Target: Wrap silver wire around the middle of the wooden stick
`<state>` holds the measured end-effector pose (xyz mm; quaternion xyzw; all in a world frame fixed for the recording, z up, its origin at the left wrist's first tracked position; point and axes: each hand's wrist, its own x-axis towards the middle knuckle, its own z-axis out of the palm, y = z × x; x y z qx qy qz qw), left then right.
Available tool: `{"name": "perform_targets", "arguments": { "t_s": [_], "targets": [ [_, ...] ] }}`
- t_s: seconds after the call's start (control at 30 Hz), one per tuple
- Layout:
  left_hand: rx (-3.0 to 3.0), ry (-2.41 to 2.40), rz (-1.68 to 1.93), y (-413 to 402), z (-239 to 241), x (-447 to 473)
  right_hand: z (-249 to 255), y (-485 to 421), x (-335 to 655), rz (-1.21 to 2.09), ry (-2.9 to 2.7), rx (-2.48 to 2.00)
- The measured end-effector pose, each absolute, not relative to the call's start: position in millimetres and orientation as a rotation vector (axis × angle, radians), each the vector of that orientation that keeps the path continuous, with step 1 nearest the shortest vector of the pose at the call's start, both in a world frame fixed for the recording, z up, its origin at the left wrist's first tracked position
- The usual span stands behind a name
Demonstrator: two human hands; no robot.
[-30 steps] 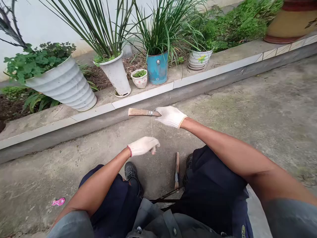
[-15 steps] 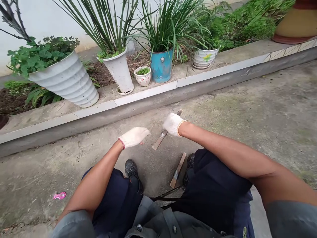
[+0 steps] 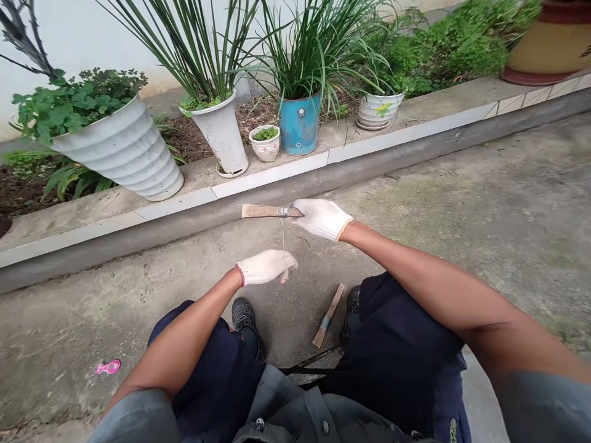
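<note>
My right hand (image 3: 322,218), in a white knitted glove, grips one end of a flat wooden stick (image 3: 259,211). Silvery wire is wound around the stick near its middle, and the stick points left, nearly level. From this winding a thin pale strand (image 3: 283,235) runs down to my left hand (image 3: 266,267). That hand, gloved too, is closed with bent fingers at the strand's lower end; its fingertips are partly hidden. A second wooden stick (image 3: 335,301) with a grey wire band lies on the concrete between my shoes, beside the right one.
A low tiled ledge (image 3: 272,171) crosses ahead, bearing a ribbed white planter (image 3: 124,151), a tall white pot (image 3: 221,132), a small patterned pot (image 3: 265,149), a blue bucket (image 3: 299,126) and others. A pink wrapper-like piece (image 3: 108,367) lies at left on the concrete.
My right hand has lifted the stick and turned it from slanting to nearly level, pointing left. My left hand has shifted right and slightly down, with the strand now stretched between the two.
</note>
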<state>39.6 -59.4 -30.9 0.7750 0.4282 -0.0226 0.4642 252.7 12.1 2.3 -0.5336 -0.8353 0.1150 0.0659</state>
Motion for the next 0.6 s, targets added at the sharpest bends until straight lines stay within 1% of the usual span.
{"name": "perform_targets", "arguments": {
  "t_s": [0.17, 0.27, 0.33, 0.43, 0.53, 0.6],
  "targets": [
    [1.881, 1.006, -0.162, -69.1, -28.2, 44.5, -6.4, 22.5, 256.8, -0.005, -2.713, -1.817],
    [1.97, 1.088, -0.183, -63.3, -20.5, 37.3, -16.0, 22.7, 253.6, -0.073, -2.971, -1.889],
    [2.056, 1.165, -0.156, -56.4, -15.1, 30.5, -21.1, 20.4, 251.9, -0.071, -3.169, -1.803],
    [2.156, 1.298, -0.106, -45.1, -10.4, 19.7, -23.1, 14.6, 254.4, 0.069, -3.384, -1.48],
    [2.154, 1.387, -0.056, -36.6, -11.2, 11.1, -18.0, 7.0, 260.8, 0.407, -3.431, -1.199],
    [2.134, 1.357, -0.025, -33.8, -14.5, 8.6, -12.2, 1.9, 263.3, 0.648, -3.312, -1.075]
  ]
}}
